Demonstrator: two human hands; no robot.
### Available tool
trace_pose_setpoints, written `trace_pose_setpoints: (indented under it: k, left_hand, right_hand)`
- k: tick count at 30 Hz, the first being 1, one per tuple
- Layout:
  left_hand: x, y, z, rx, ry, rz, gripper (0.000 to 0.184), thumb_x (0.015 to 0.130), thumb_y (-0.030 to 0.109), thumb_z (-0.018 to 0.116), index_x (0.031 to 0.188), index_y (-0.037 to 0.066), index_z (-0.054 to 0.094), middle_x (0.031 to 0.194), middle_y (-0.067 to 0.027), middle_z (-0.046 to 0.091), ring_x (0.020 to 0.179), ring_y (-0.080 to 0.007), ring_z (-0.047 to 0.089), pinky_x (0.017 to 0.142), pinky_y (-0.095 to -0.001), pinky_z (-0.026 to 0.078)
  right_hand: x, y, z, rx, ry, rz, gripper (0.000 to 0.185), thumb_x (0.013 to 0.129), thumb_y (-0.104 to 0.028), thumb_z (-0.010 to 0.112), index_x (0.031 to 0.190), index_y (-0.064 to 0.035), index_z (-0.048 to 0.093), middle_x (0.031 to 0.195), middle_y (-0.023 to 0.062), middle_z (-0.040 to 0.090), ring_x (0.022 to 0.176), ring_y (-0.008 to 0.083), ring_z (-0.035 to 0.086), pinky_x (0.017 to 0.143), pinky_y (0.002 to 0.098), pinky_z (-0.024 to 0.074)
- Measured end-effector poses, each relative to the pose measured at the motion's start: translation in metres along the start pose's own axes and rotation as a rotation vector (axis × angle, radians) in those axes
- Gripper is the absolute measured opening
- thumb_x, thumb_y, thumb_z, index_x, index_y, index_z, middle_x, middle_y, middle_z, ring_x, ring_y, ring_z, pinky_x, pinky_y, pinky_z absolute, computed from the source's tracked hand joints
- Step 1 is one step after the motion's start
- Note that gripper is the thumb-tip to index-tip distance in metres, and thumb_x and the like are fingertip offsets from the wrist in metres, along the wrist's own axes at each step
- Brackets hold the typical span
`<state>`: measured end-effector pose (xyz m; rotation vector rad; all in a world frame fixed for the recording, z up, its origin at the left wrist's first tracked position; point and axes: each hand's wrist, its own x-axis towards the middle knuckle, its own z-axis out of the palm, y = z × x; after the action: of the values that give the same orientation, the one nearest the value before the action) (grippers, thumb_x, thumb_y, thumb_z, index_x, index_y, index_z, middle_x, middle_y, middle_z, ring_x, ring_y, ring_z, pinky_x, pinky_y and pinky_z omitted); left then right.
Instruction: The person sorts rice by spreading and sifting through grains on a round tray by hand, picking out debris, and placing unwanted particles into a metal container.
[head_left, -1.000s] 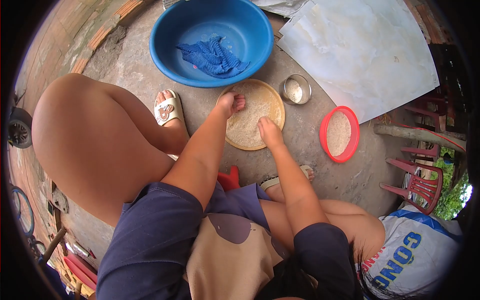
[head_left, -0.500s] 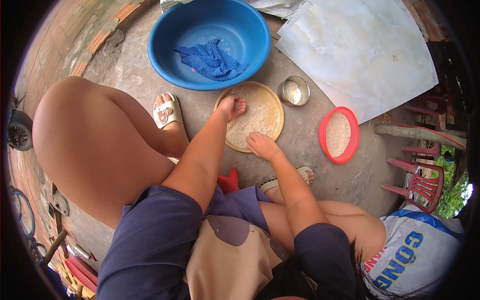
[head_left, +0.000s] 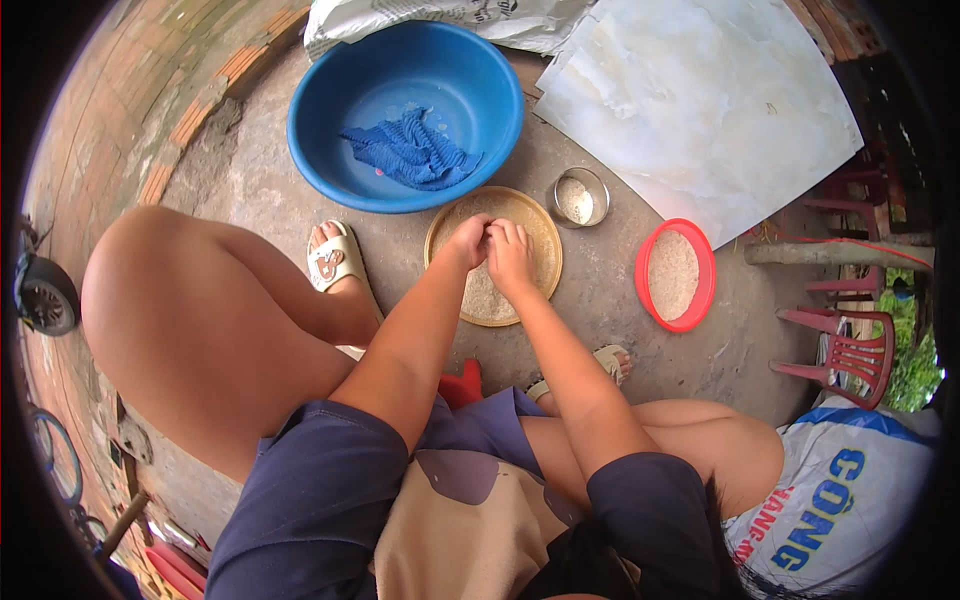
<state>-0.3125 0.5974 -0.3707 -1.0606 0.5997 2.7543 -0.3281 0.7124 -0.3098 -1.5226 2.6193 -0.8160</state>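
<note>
Your two hands hide the middle of the round tray (head_left: 547, 250), and the pale grain (head_left: 484, 298) beneath them shows only in part. Your left fingertips are tucked away where the hands meet, so you cannot tell whether they are clamped on anything. Your right fingertips are hard to make out too, and whether grain sits between them cannot be told. At your 6 to 7 o'clock from the tray, a red object (head_left: 462, 386) is mostly covered by your clothing, and the printed sack (head_left: 450, 14) at 12 o'clock is cut off by the top edge.

Your left hand (head_left: 468, 241) comes in from 7 o'clock, its fingers curled inward. Your right hand (head_left: 511, 256) comes in from 5 o'clock, back upward, fingers bent and close together, pointing toward 11 o'clock. The hands meet over the tray, near its centre.

The grain lies on the tray under and around your fingers; its clearest patch shows at 6 o'clock, between your wrists. From the tray, the blue basin (head_left: 470, 85) with a blue cloth (head_left: 412, 150) stands at 11 o'clock, the metal bowl (head_left: 604, 197) at 2 o'clock, and the red bowl (head_left: 710, 275) at 3 o'clock.
</note>
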Motion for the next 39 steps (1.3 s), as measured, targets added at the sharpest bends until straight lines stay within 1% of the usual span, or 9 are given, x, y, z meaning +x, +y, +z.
trace_pose_setpoints:
  k: [6, 8, 9, 17, 25, 31, 33, 36, 39]
  left_hand:
    - [-0.006, 0.015, 0.061, 0.114, 0.395, 0.323, 0.020, 0.087, 0.011, 0.047, 0.079, 0.001, 0.062, 0.072, -0.0098, 0.061, 0.062, -0.0198, 0.059, 0.061, -0.0321, 0.051]
    - [-0.010, 0.017, 0.078, 0.212, 0.298, 0.291, 0.021, 0.085, 0.008, 0.047, 0.079, -0.002, 0.064, 0.074, -0.0109, 0.063, 0.066, -0.0198, 0.060, 0.064, -0.0322, 0.051]
    - [-0.002, 0.008, 0.080, 0.421, 0.263, 0.348, 0.022, 0.085, 0.009, 0.048, 0.080, -0.003, 0.066, 0.077, -0.0120, 0.064, 0.068, -0.0201, 0.061, 0.066, -0.0317, 0.051]
    - [-0.018, -0.035, 0.098, 1.559, 0.365, 0.714, 0.029, 0.085, 0.025, 0.052, 0.101, 0.005, 0.067, 0.112, -0.0211, 0.061, 0.104, -0.0383, 0.057, 0.092, -0.0438, 0.044]
    - [-0.017, -0.011, 0.062, 1.501, 0.689, 0.803, 0.024, 0.085, 0.023, 0.054, 0.095, 0.007, 0.068, 0.107, -0.0178, 0.063, 0.098, -0.0365, 0.059, 0.086, -0.0430, 0.046]
    - [-0.020, -0.018, -0.004, 1.433, 0.715, 0.671, 0.021, 0.081, 0.016, 0.055, 0.091, 0.004, 0.068, 0.091, -0.0178, 0.067, 0.086, -0.0342, 0.064, 0.081, -0.0414, 0.048]
    - [-0.026, -0.027, -0.002, 1.563, 0.731, 0.750, 0.019, 0.081, 0.016, 0.055, 0.090, 0.004, 0.068, 0.094, -0.0172, 0.066, 0.089, -0.0344, 0.062, 0.082, -0.0419, 0.047]
    - [-0.026, -0.033, 0.006, 1.697, 0.727, 0.829, 0.017, 0.081, 0.014, 0.057, 0.091, 0.006, 0.067, 0.099, -0.0163, 0.063, 0.094, -0.0347, 0.058, 0.084, -0.0427, 0.046]
    - [-0.019, -0.031, 0.025, 1.691, 0.629, 0.842, 0.019, 0.079, 0.012, 0.060, 0.095, 0.006, 0.066, 0.103, -0.0162, 0.062, 0.098, -0.0347, 0.056, 0.087, -0.0428, 0.045]
  right_hand:
    - [0.022, -0.003, 0.022, -0.022, 0.504, 0.425, 0.026, 0.097, -0.025, 0.044, 0.114, -0.0066, 0.051, 0.114, 0.0115, 0.055, 0.104, 0.0260, 0.052, 0.090, 0.0397, 0.0402]
    - [0.030, 0.013, 0.028, 1.387, 0.495, 0.967, 0.034, 0.101, -0.035, 0.035, 0.114, -0.0080, 0.052, 0.110, 0.0070, 0.057, 0.098, 0.0204, 0.056, 0.087, 0.0351, 0.0434]
    - [0.034, 0.025, 0.029, 1.512, 0.505, 1.125, 0.044, 0.102, -0.043, 0.027, 0.114, -0.0093, 0.053, 0.101, 0.0041, 0.060, 0.093, 0.0155, 0.057, 0.087, 0.0313, 0.0446]
    - [0.034, 0.075, 0.019, 1.764, 0.557, 1.269, 0.043, 0.100, -0.032, 0.024, 0.109, -0.0003, 0.053, 0.097, 0.0134, 0.061, 0.089, 0.0237, 0.060, 0.081, 0.0368, 0.0511]
    - [0.054, 0.124, -0.021, 2.017, 0.685, 1.331, 0.040, 0.094, -0.021, 0.028, 0.103, 0.0099, 0.052, 0.087, 0.0188, 0.060, 0.075, 0.0301, 0.063, 0.070, 0.0403, 0.0570]
    - [0.078, 0.153, -0.079, 1.703, 0.651, 1.154, 0.047, 0.096, -0.031, 0.034, 0.107, 0.0082, 0.057, 0.098, 0.0235, 0.064, 0.092, 0.0316, 0.064, 0.079, 0.0395, 0.0552]
    - [0.072, 0.158, -0.083, 0.633, 0.226, 1.072, 0.047, 0.096, -0.035, 0.040, 0.119, 0.0026, 0.056, 0.106, 0.0224, 0.063, 0.104, 0.0329, 0.060, 0.092, 0.0398, 0.0485]
    - [0.048, 0.159, -0.062, 0.149, 0.006, 0.958, 0.047, 0.095, -0.038, 0.044, 0.126, -0.0053, 0.054, 0.115, 0.0199, 0.061, 0.113, 0.0325, 0.055, 0.098, 0.0389, 0.0420]
    - [0.031, 0.130, -0.057, 0.000, 0.385, 0.848, 0.031, 0.090, -0.028, 0.053, 0.114, -0.0085, 0.060, 0.111, 0.0157, 0.060, 0.106, 0.0335, 0.054, 0.092, 0.0432, 0.0423]
